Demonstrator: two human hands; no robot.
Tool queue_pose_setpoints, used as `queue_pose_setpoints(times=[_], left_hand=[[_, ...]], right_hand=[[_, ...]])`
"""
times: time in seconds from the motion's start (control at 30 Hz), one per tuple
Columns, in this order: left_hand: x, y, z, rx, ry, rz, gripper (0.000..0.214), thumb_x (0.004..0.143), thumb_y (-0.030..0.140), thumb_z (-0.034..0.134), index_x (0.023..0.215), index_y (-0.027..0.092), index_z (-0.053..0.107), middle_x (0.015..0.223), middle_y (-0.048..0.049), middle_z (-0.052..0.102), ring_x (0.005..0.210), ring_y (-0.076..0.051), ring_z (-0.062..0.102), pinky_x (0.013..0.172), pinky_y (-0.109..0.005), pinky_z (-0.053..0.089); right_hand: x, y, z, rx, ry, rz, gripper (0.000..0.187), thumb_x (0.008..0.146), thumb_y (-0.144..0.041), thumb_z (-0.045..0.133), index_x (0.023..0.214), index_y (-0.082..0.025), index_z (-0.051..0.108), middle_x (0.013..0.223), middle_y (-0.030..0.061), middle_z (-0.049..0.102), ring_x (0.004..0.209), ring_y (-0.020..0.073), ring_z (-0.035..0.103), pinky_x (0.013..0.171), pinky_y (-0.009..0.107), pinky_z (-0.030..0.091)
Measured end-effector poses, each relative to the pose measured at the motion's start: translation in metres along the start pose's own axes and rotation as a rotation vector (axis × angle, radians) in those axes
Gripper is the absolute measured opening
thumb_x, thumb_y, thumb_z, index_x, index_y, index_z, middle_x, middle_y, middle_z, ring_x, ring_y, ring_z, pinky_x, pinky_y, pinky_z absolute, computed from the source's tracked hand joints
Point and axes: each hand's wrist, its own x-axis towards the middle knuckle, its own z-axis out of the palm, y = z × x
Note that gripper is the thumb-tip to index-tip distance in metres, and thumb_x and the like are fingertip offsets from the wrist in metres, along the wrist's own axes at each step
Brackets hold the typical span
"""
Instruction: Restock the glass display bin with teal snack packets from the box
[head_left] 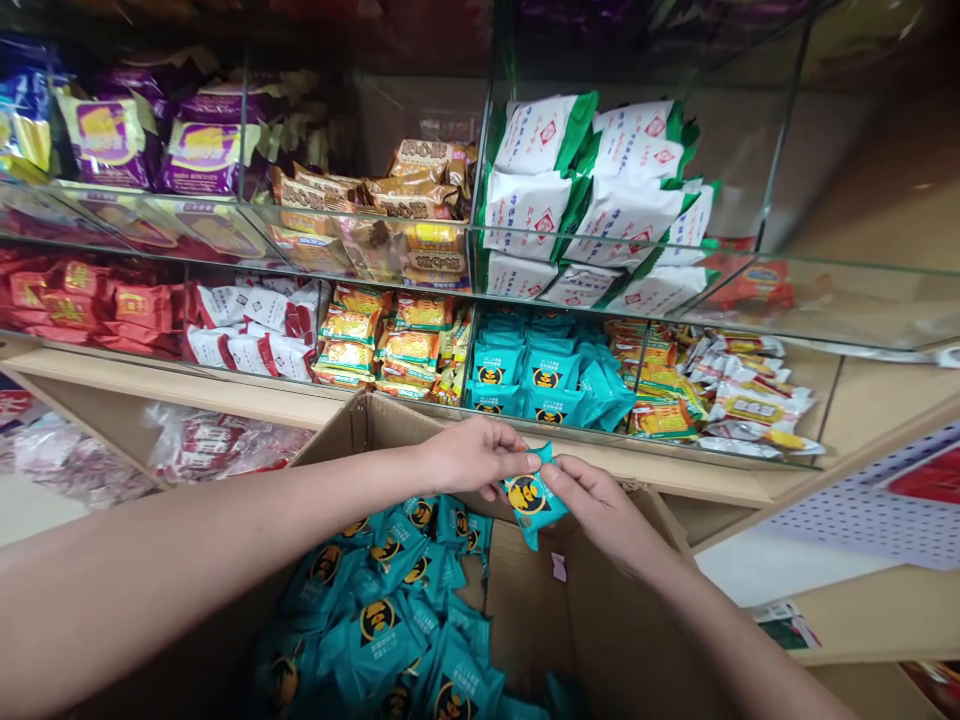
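Both my hands hold one teal snack packet (531, 496) with a yellow and black round logo, above an open cardboard box (600, 620). My left hand (472, 455) pinches its top left edge. My right hand (592, 500) grips its right side. The box holds several more of the same teal packets (390, 620), heaped on its left side. Just beyond my hands, a glass display compartment holds matching teal packets (540, 375).
Glass-fronted shelves hold many packets: white and green ones (592, 190) at the upper right, purple ones (150, 140) at the upper left, red ones (82, 300) at the left, orange ones (390, 345) in the middle. A wooden ledge (187, 385) runs under the display.
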Motion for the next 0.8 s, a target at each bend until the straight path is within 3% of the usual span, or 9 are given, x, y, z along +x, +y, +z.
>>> queue_pose_setpoints(times=[0.2, 0.33, 0.47, 0.57, 0.67, 0.8], left_hand=[[0.006, -0.008, 0.004, 0.135, 0.194, 0.225, 0.028, 0.074, 0.041, 0.048, 0.068, 0.015, 0.056, 0.056, 0.0043, 0.05, 0.049, -0.006, 0.043, 0.045, -0.017, 0.034], [0.01, -0.009, 0.004, 0.165, 0.341, 0.257, 0.026, 0.078, 0.041, 0.041, 0.071, 0.016, 0.048, 0.057, 0.0043, 0.049, 0.05, -0.007, 0.045, 0.044, -0.018, 0.035], [0.011, -0.005, 0.003, 0.107, 0.358, 0.263, 0.024, 0.078, 0.042, 0.041, 0.083, 0.019, 0.044, 0.054, 0.0066, 0.044, 0.046, -0.008, 0.045, 0.041, -0.018, 0.035], [0.01, -0.001, 0.002, 0.093, 0.348, 0.289, 0.028, 0.079, 0.046, 0.037, 0.078, 0.019, 0.043, 0.054, 0.0061, 0.044, 0.045, -0.008, 0.046, 0.041, -0.019, 0.034], [0.009, 0.001, 0.004, 0.233, 0.447, 0.368, 0.032, 0.082, 0.044, 0.033, 0.063, 0.019, 0.036, 0.053, 0.0058, 0.039, 0.047, -0.007, 0.041, 0.045, -0.019, 0.032], [0.005, 0.004, 0.005, 0.365, 0.56, 0.422, 0.03, 0.085, 0.038, 0.03, 0.061, 0.019, 0.03, 0.054, 0.0057, 0.032, 0.05, -0.008, 0.033, 0.049, -0.021, 0.027]], right_hand=[[-0.004, 0.0, 0.004, 0.163, 0.024, 0.046, 0.032, 0.071, -0.042, 0.058, 0.091, -0.019, 0.049, 0.076, -0.0005, 0.057, 0.064, 0.0115, 0.052, 0.057, 0.025, 0.044], [-0.008, -0.001, 0.009, 0.337, 0.091, 0.172, 0.036, 0.067, -0.04, 0.063, 0.093, -0.02, 0.047, 0.073, -0.0012, 0.058, 0.06, 0.011, 0.054, 0.055, 0.025, 0.045], [-0.006, -0.001, 0.013, 0.416, 0.19, 0.129, 0.034, 0.069, -0.041, 0.061, 0.092, -0.02, 0.047, 0.076, -0.0011, 0.059, 0.06, 0.0096, 0.054, 0.053, 0.022, 0.044], [-0.001, -0.003, 0.017, 0.394, 0.258, 0.06, 0.033, 0.071, -0.044, 0.057, 0.092, -0.02, 0.047, 0.078, -0.0009, 0.059, 0.057, 0.0083, 0.052, 0.05, 0.021, 0.043], [0.006, -0.009, 0.023, 0.372, 0.411, 0.018, 0.033, 0.074, -0.05, 0.049, 0.088, -0.02, 0.048, 0.077, -0.0007, 0.058, 0.056, 0.0085, 0.051, 0.043, 0.018, 0.041], [0.019, -0.02, 0.03, 0.333, 0.657, 0.047, 0.042, 0.074, -0.058, 0.04, 0.087, -0.019, 0.049, 0.073, -0.0002, 0.055, 0.055, 0.0101, 0.051, 0.036, 0.016, 0.036]])
